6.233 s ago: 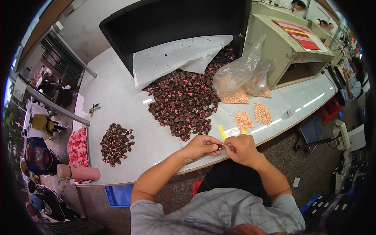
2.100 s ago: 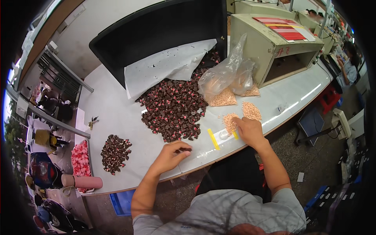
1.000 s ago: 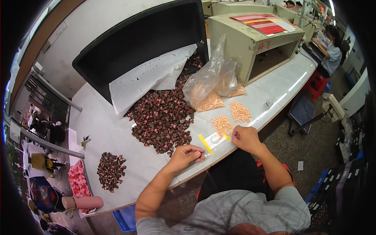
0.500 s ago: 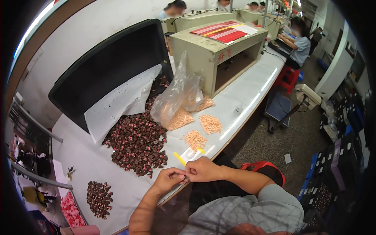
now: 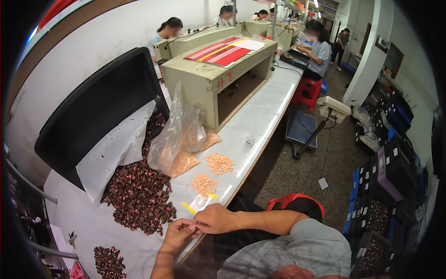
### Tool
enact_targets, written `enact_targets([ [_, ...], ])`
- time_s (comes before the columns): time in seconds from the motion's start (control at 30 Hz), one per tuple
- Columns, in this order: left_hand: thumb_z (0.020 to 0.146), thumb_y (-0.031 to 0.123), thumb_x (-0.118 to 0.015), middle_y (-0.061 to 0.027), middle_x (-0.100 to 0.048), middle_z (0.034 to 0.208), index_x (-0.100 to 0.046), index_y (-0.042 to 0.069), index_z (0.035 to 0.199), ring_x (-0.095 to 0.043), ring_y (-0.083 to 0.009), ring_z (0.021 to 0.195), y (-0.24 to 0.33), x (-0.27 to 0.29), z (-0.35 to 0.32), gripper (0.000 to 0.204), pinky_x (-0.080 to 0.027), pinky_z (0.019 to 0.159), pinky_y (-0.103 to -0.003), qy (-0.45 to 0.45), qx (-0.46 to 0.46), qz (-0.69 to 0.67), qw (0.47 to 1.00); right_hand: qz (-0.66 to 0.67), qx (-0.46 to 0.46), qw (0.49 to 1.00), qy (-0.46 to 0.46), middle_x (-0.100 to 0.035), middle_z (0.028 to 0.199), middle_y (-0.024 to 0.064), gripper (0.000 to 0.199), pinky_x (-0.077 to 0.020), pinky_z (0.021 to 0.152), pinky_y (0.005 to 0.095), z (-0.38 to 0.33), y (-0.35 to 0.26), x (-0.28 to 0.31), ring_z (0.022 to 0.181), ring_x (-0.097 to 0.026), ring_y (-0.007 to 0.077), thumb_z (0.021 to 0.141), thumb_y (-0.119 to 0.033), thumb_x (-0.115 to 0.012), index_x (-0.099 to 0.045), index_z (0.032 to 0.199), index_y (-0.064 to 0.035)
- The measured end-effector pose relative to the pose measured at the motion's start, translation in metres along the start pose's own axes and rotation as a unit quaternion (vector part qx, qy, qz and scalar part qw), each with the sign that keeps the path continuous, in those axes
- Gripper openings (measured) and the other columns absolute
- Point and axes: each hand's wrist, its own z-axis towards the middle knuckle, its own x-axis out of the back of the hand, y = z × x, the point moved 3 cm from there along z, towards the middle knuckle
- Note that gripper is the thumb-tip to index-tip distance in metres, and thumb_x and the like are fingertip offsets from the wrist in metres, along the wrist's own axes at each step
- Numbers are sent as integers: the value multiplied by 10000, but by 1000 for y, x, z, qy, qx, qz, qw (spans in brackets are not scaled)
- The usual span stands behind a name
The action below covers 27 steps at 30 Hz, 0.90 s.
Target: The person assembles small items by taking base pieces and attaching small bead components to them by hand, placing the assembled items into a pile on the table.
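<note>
At the table's front edge my left hand [image 5: 177,235] and my right hand [image 5: 217,218] meet with their fingertips pinched together. Whatever lies between the fingers is too small and hidden to name. Just beyond my knuckles, a white sheet with yellow strips [image 5: 188,208] rests on the table, partly covered by my right hand. Two small heaps of beige pieces lie past it, a nearer one [image 5: 204,185] and a farther one [image 5: 219,163]. To the left spreads a large pile of dark brown and pink pieces [image 5: 139,200].
Clear plastic bags [image 5: 168,146] of beige pieces stand behind the heaps. A black tub [image 5: 97,116] leans beside a metal box [image 5: 200,74]. A smaller dark pile [image 5: 109,262] lies near left. Stacked crates [image 5: 362,195] and a floor scale [image 5: 302,128] are at right; co-workers sit farther back.
My view has turned, so the table and both hands appear farther left and lower. The hands stay pinched together at the table edge, with little visible change in their pose.
</note>
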Motion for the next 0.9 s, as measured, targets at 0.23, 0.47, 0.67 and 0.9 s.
enact_targets([
  [0.23,944,-3,-612,-170,-700,974,-626,-56,1029,-713,-235,864,-3,0,4,101,-598,752,-326,-6,-10,-6,1000,-55,83,995,5,-561,653,68,184,-466,529,398,0,-2,5,566,-588,292,773,-185,-702,-558,806,-75],
  [0.47,934,23,-633,-169,-706,938,-641,-59,1014,-708,-222,838,-1,-4,3,115,-589,734,-312,-11,-13,4,1000,-57,91,994,16,-564,638,73,186,-453,508,384,-1,3,1,546,-571,293,756,-161,-703,-543,781,-70],
  [0.67,923,46,-654,-161,-710,928,-650,-58,998,-704,-210,811,1,-5,2,128,-581,707,-301,3,-14,5,1000,-40,102,994,26,-555,591,76,190,-449,498,397,-1,4,0,508,-558,307,754,-146,-710,-537,763,-66],
  [0.9,921,30,-651,-170,-710,935,-653,-63,982,-703,-213,812,3,-7,3,111,-577,711,-300,-18,-28,-12,999,-56,117,992,3,-551,567,89,194,-445,481,408,-1,3,3,485,-550,319,772,-146,-704,-532,776,-56],
])
